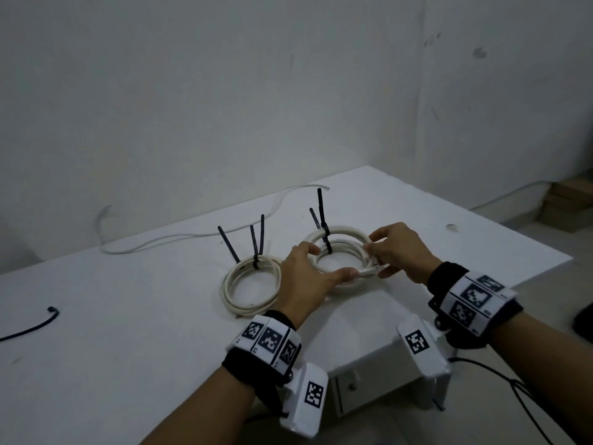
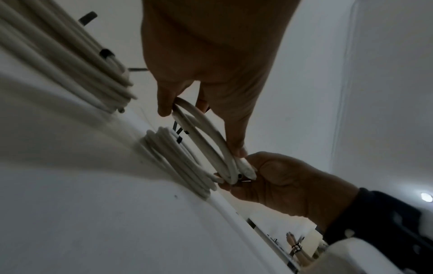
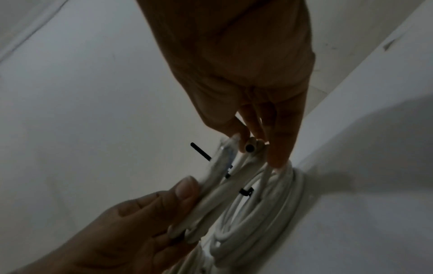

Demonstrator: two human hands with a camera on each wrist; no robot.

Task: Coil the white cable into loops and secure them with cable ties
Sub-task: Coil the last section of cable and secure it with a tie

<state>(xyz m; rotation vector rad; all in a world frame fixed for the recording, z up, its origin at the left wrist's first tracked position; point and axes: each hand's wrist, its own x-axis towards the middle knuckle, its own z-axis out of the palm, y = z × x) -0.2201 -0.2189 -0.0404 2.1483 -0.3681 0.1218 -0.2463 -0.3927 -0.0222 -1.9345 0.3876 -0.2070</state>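
Both hands hold a small coil of white cable (image 1: 340, 231) just above a second white coil (image 1: 351, 285) lying on the white table (image 1: 128, 348). My left hand (image 1: 332, 261) grips the held coil (image 2: 206, 137) on its left and near side, thumb on the far edge. My right hand (image 1: 376, 254) pinches its right side, where a cut cable end (image 3: 249, 147) shows. Black cable ties (image 1: 321, 210) stick up from the far side of these coils. In the right wrist view a tie head (image 3: 246, 191) sits between the held coil (image 3: 211, 200) and the lower coil (image 3: 269, 213).
A third tied coil (image 1: 250, 284) with black tie tails lies left of my hands. A loose white cable (image 1: 192, 236) snakes along the table's far edge. A black tie (image 1: 32, 326) lies at far left. The table's corner (image 1: 568, 260) is to the right.
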